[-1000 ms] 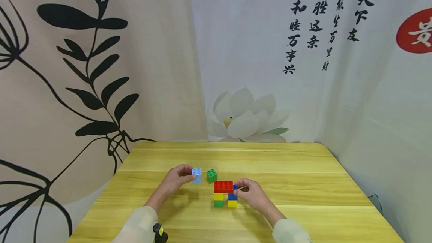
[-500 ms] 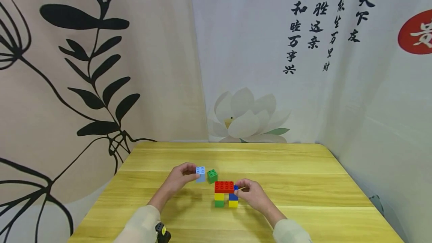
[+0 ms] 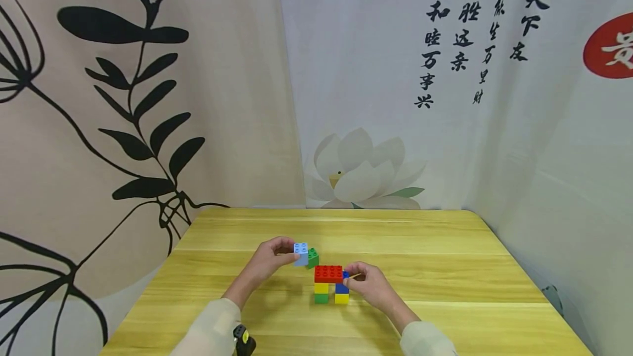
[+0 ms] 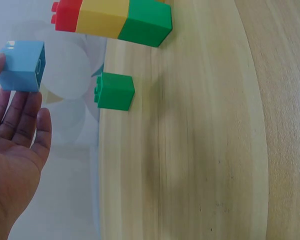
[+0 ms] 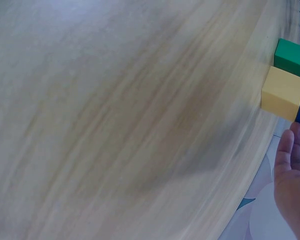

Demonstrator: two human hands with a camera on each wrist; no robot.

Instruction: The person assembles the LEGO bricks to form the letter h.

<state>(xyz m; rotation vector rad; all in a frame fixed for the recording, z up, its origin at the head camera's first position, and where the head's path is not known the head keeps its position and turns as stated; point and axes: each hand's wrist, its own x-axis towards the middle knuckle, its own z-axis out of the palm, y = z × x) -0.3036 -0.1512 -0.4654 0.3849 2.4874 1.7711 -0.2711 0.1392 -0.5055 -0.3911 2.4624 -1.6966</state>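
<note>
My left hand (image 3: 271, 257) pinches a light blue building block (image 3: 300, 254) between thumb and fingers, raised above the table in the left wrist view. In the head view that block overlaps the left side of a loose green block (image 3: 314, 257), which stands on the table. Nearer me is a small bridge: a long red block (image 3: 328, 274) lies across two columns, one yellow over green, the other a blue block (image 3: 342, 288) over a yellow block (image 5: 283, 93). My right hand (image 3: 368, 284) holds the bridge's right end at the blue block, its thumb outside the right wrist view.
The wooden table (image 3: 445, 268) spreads around the blocks. Behind it hangs a printed curtain (image 3: 237, 98) with plant drawings, a lotus and characters. A dark wrist device (image 3: 243, 339) sits by my left sleeve.
My left hand has moved rightward and slightly away with the light blue block, closing on the loose green block in the head view. My right hand keeps its place at the bridge.
</note>
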